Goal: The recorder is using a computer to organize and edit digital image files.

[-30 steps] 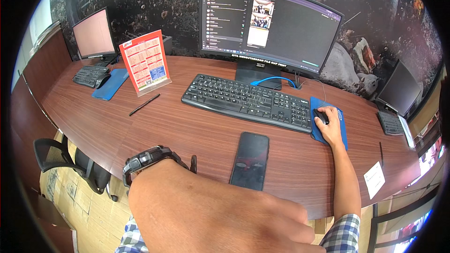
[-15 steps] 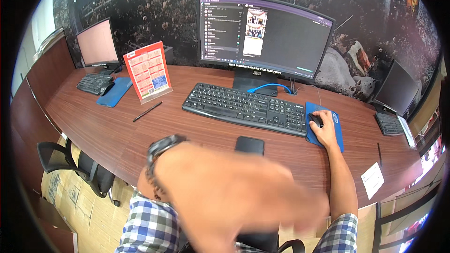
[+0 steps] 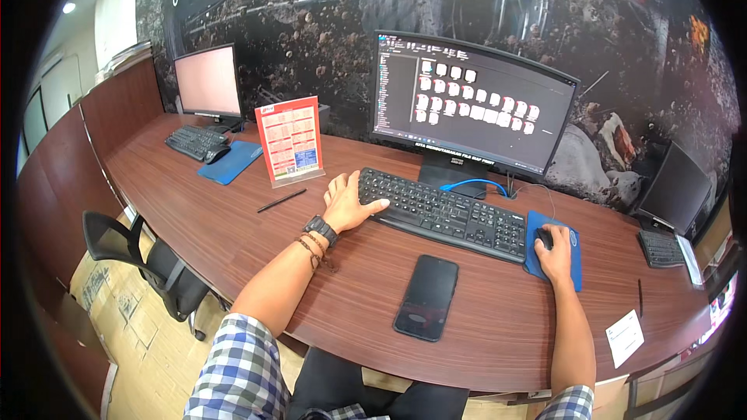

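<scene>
My left hand [image 3: 346, 204] rests at the left end of a black keyboard [image 3: 443, 215], its fingers apart at the edge and its thumb stretched over the lower keys. A dark watch [image 3: 319, 229] and beaded bracelets are on that wrist. At the right, my right hand [image 3: 555, 255] is curled over a black computer mouse [image 3: 545, 239], partly hidden under the fingers, on a blue mouse pad [image 3: 576, 274]. Behind the keyboard a monitor [image 3: 476, 97] displays rows of file icons on a dark window. A black smartphone [image 3: 426, 298] lies face up between my forearms.
A red and white price sign [image 3: 289, 140] stands left of the keyboard, with a black pen [image 3: 282, 201] before it. Farther left are another monitor [image 3: 207, 82], keyboard [image 3: 196, 140] and blue pad [image 3: 230, 163]. A white paper [image 3: 625, 339] lies at right; an office chair [image 3: 156, 268] stands lower left.
My left hand has moved from close in front of the view to the keyboard's left end, uncovering the whole phone. The screen has switched from a chat window to file icons.
</scene>
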